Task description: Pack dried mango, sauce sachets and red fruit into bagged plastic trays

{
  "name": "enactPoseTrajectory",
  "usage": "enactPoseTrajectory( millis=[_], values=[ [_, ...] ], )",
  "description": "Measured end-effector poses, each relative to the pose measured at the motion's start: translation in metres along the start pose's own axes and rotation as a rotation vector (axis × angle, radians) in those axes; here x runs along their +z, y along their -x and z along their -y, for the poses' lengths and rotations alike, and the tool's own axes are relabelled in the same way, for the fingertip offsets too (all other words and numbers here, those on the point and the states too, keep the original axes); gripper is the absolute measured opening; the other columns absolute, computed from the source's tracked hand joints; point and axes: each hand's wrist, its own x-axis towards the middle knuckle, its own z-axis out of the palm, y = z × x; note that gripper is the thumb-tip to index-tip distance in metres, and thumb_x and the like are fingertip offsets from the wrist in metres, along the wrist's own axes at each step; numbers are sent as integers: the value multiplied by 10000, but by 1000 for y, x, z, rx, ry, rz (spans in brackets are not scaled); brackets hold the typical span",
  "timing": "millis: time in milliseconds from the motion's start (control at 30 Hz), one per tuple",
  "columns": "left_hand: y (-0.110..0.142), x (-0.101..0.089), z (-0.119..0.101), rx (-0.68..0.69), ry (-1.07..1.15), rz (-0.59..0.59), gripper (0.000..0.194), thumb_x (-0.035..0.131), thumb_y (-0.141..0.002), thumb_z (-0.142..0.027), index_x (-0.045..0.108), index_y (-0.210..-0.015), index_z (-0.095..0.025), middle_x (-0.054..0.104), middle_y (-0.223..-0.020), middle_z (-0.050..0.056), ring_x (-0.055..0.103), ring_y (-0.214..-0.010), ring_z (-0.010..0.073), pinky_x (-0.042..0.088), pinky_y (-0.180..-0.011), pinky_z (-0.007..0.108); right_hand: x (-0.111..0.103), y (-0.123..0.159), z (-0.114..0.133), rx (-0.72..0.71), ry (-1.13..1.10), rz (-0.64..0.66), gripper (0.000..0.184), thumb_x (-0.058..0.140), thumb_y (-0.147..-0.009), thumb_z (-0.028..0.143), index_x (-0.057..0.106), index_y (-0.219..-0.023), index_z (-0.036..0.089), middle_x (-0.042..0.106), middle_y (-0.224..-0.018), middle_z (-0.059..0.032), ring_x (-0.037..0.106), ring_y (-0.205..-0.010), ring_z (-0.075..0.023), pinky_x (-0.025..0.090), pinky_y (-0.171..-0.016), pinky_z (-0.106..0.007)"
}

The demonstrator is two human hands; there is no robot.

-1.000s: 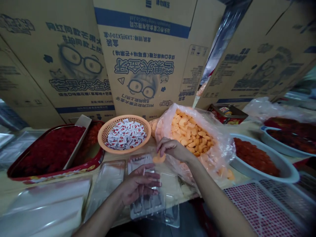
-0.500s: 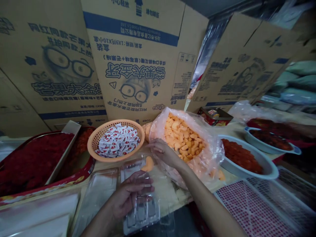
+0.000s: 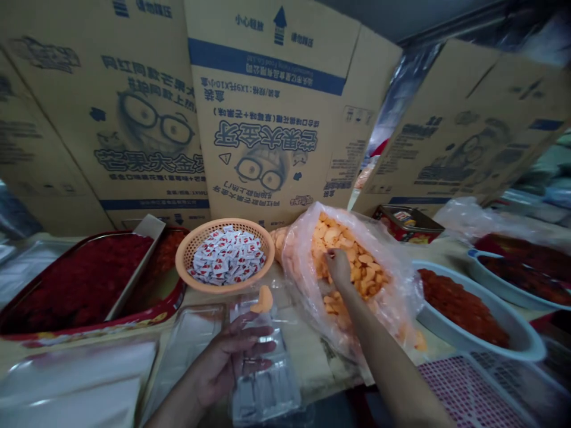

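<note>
Printed cartons (image 3: 285,113) line the far side of the table (image 3: 312,371). Right of the middle lies the bag (image 3: 298,261), its mouth open upward and its long axis running from far left to near right. A red tub (image 3: 172,302) sits at the left, a pale blue basin (image 3: 520,351) at the right, and an orange basket (image 3: 218,288) of sachets between tub and bag. Near the middle, at the table's near edge, is the clear tray (image 3: 267,389); its long axis points near to far, the far end leaning a little left. The left hand (image 3: 232,356) lies across the tray, fingers pointing right and parted; whether they grip it I cannot tell. The right hand (image 3: 339,268) is in the bag's mouth, fingers curled down among the orange pieces (image 3: 368,279); their tips are too hidden to tell whether they grasp one. A single curved piece (image 3: 264,300) is just beyond the left hand's fingers, at the tray's far end, its long axis slanting from near left to far right.
</note>
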Motion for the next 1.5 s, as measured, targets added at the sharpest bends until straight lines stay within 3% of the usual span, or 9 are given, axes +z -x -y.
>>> enactPoseTrajectory(
  millis=[100,200,400,633,800,1067,1167,1333,1500],
  values=[
    [6,-3,-5,35,22,-7,492,603,-705,-34,454,-1147,-191,633,-1115,99,630,-948,268,436,-877,472,-16,23,26,-56,-72,-97,300,420,-814,337,542,-976,116,597,-916,-110,545,-798,-187,420,-709,-303],
    [14,-5,-9,69,54,-32,489,597,-701,-21,450,-1133,-197,630,-1125,101,613,-987,285,419,-897,497,-30,66,64,-306,-257,-41,230,470,-824,372,534,-910,168,588,-810,-43,545,-673,-147,443,-599,-263],
    [38,-15,-16,189,76,-67,459,586,-708,-27,450,-1113,-195,598,-1181,114,585,-1033,316,413,-894,523,-19,148,124,-1146,-40,224,158,417,-870,146,555,-934,185,591,-976,-66,543,-920,-168,461,-775,-299],
    [64,-44,-22,274,121,-96,496,550,-710,-18,427,-1154,-201,568,-1222,121,558,-1079,308,420,-892,484,3,177,156,-1301,128,337,241,452,-822,63,579,-1007,150,596,-977,-81,527,-905,-197,454,-753,-310],
    [78,-58,-25,299,159,-155,555,578,-678,-13,394,-1162,-213,575,-1201,126,563,-1064,323,429,-864,476,26,183,176,-1223,121,357,279,498,-835,147,560,-1105,183,587,-1026,-79,521,-927,-217,424,-766,-338],
    [85,-74,-24,323,118,-153,701,609,-669,-39,328,-1276,-248,563,-1202,140,562,-1060,326,438,-833,463,47,199,226,-900,346,554,152,549,-809,226,627,-915,150,623,-924,-122,565,-892,-259,413,-773,-383],
    [88,-84,-25,309,129,-173,675,620,-672,-50,352,-1262,-240,562,-1210,137,563,-1062,327,432,-851,476,54,196,228,-882,197,588,152,517,-828,230,615,-928,171,620,-934,-98,569,-881,-224,414,-761,-342],
    [100,-106,-33,317,171,-177,585,609,-690,-40,424,-1207,-242,594,-1183,108,570,-1063,300,391,-922,503,76,139,218,-636,161,612,220,401,-862,170,606,-941,161,616,-987,-93,555,-901,-174,388,-749,-266],
    [111,-127,-42,369,208,-120,449,571,-717,-42,535,-1106,-263,564,-1239,84,497,-1159,305,331,-976,527,120,87,217,-461,342,868,202,530,-796,243,623,-950,150,665,-912,-72,593,-789,-162,404,-661,-231]
  ],
)
